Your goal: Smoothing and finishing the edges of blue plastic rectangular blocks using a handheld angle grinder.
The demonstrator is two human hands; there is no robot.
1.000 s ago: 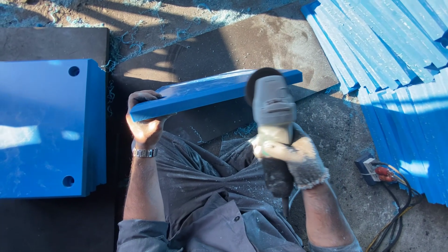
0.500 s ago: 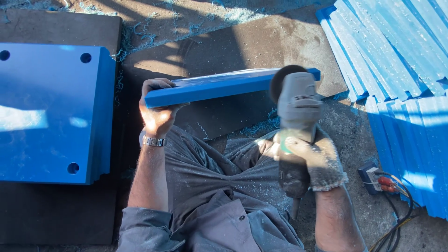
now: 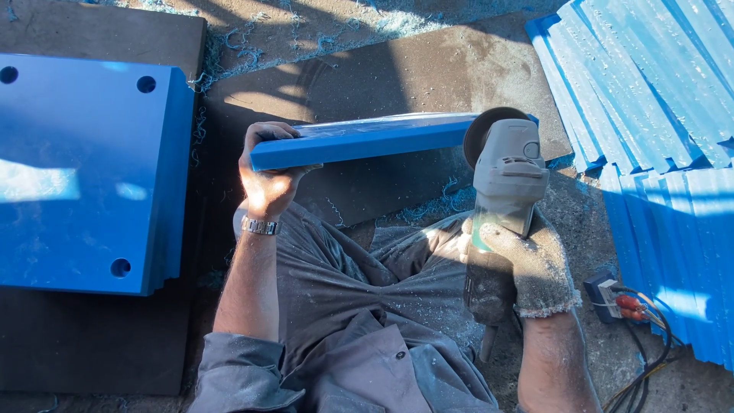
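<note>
My left hand [image 3: 267, 180] gripping near end of blue plate [image 3: 367, 139], holding it on edge above my lap; gloved right hand [image 3: 527, 264] clenching grey angle grinder [image 3: 505, 183], disc meeting plate's far end

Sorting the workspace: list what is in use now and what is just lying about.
In use:
left hand gripping blue plate
gloved right hand holding angle grinder

Lying about:
stack of blue panels
blue sheets
power socket
shavings
</note>
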